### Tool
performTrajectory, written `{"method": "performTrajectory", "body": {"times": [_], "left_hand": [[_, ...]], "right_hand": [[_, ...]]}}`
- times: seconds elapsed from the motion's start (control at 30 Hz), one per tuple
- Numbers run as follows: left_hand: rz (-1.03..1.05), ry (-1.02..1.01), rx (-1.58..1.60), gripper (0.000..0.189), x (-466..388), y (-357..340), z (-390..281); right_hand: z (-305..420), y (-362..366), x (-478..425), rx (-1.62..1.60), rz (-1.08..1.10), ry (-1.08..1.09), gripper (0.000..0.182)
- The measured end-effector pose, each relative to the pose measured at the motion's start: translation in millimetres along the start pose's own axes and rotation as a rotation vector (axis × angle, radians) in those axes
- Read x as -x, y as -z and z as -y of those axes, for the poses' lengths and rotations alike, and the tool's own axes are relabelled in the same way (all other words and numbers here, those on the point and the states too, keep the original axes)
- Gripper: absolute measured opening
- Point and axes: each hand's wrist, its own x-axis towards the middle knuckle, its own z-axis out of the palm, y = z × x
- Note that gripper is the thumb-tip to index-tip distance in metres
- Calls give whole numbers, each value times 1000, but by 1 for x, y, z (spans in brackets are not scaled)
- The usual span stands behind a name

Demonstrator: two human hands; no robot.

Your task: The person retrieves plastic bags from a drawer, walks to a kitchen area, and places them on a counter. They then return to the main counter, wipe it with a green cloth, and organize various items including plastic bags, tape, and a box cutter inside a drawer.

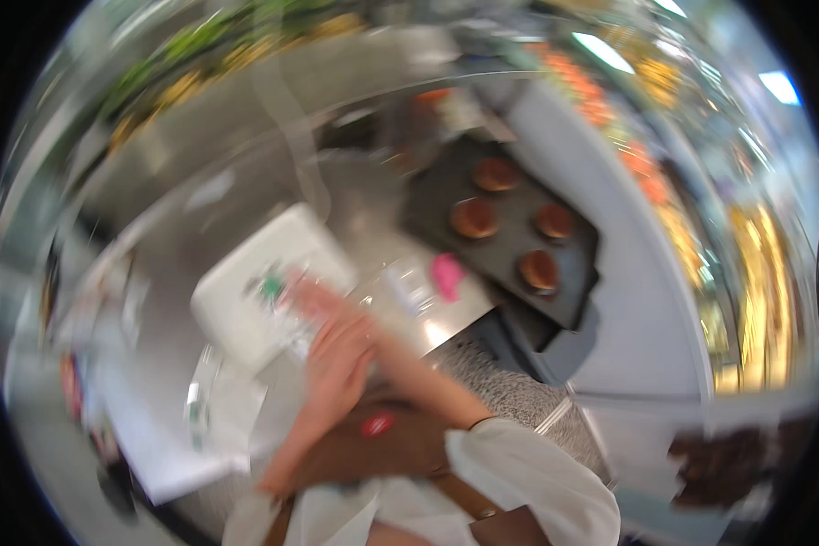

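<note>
My left hand [341, 349] lies across my right hand or wrist, its fingers close together. Motion blurs my right hand [310, 297], which reaches past the left one over a white square block with rounded corners [246, 273]. A small green patch [271, 286] shows on that block beside my right fingertips. Crumpled, shiny clear plastic [299, 336] is close to both hands; whether either hand grips it cannot be seen. Left of my forearms, a clear plastic sheet or bag [228, 403] lies at the counter's near side.
On the right, a dark baking tray [512, 205] carries several round brown-topped items. A bright pink object [447, 276] lies on the steel counter [375, 235] near a clear plastic container [409, 286]. Blurred food displays [648, 177] line the right side. A speckled floor [478, 368] shows below.
</note>
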Motion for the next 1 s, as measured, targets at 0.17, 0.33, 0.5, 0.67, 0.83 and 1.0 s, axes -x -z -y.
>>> {"method": "performTrajectory", "body": {"times": [0.17,0.33,0.5,0.67,0.83,1.0], "left_hand": [[-178,154,-142,6,17,-2,-3],[-296,390,-7,6,20,-2,-4],[-466,696,-74,20,50,43,23],[-551,802,-253,31,99,102,40],[-456,866,-667,31,128,141,47],[-291,930,-685,28,177,124,99]], "right_hand": [[12,-4,10,701,-441,35,48],[45,-13,20,562,-418,-6,43],[-28,5,9,899,-187,-151,41],[-167,-22,-7,615,-18,-533,48],[-245,-80,-40,646,142,-569,53],[-281,-64,-21,785,20,-471,46]]}}
